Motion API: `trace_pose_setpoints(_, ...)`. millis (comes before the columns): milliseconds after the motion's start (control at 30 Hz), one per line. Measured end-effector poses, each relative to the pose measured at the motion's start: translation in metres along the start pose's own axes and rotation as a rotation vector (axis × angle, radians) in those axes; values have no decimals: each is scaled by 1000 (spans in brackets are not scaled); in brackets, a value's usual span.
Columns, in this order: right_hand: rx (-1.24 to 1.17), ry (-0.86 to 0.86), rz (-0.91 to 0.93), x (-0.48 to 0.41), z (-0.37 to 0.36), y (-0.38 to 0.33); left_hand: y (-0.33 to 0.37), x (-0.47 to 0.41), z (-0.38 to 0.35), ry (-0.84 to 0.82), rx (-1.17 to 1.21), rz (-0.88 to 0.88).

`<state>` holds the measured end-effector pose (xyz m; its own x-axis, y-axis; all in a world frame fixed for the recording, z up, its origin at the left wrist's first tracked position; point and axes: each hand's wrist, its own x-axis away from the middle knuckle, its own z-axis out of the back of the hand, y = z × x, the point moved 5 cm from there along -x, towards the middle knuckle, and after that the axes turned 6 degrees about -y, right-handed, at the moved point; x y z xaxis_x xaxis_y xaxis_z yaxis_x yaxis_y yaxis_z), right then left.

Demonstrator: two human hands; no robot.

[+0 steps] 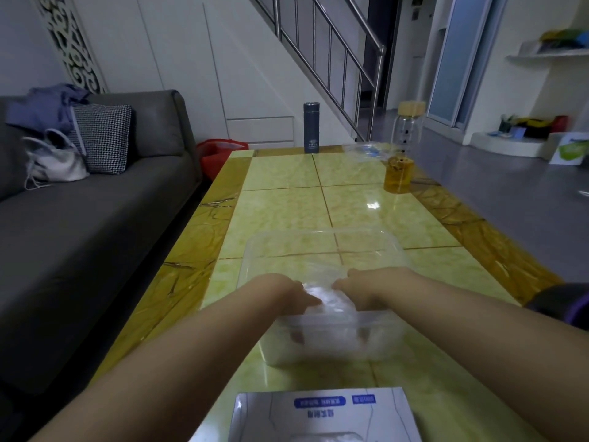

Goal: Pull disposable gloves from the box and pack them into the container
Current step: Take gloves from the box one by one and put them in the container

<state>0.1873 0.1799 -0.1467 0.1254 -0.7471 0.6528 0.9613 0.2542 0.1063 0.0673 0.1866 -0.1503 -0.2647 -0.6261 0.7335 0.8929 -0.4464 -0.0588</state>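
Observation:
A clear plastic container [387, 341] stands on the table in front of me, its hinged lid [318, 247] lying open behind it. A wad of thin clear gloves [331, 306] sits in the container's mouth. My left hand [296, 298] holds the wad from the left and my right hand [357, 290] from the right. The fingers of both reach down inside the container and show blurred through its wall. The white and blue glove box [325, 416] lies at the near table edge, with gloves showing in its opening.
The table [287, 202] has a green and yellow tiled top. At its far end stand a dark flask [311, 127], a jar of amber liquid [398, 173], a glass bottle [408, 126] and a clear tray [366, 151]. A grey sofa [79, 218] runs along the left.

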Motion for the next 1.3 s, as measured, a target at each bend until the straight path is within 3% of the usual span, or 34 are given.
trace_pose_setpoints(133,-115,238,93,32,15,-3,2,29,9,102,-116,-79)
trace_pose_setpoints(233,-221,558,193,83,31,-11,-2,65,21,374,35,-156)
trace_pose_setpoints(300,-296,716,287,116,32,-17,-10,90,28,642,97,-171)
trace_pose_setpoints(367,-343,708,383,148,17,-32,-11,121,17,870,176,-234)
trace_pose_setpoints(433,-327,563,447,160,-10,-50,-7,144,-4,957,268,-354)
trace_pose_setpoints(500,-210,397,464,156,-41,-67,1,154,-32,907,299,-418)
trace_pose_setpoints(567,-105,307,464,144,-63,-78,10,146,-63,749,284,-400)
trace_pose_setpoints(667,-16,281,448,133,-82,-88,18,125,-115,468,212,-268)
trace_pose_setpoints(733,10,310,437,129,-87,-91,18,118,-138,374,217,-243)
trace_pose_setpoints(1067,-133,611,372,130,-100,-100,20,119,-149,396,260,-265)
trace_pose_setpoints(1300,-17,576,406,144,-94,-106,19,118,-151,411,273,-266)
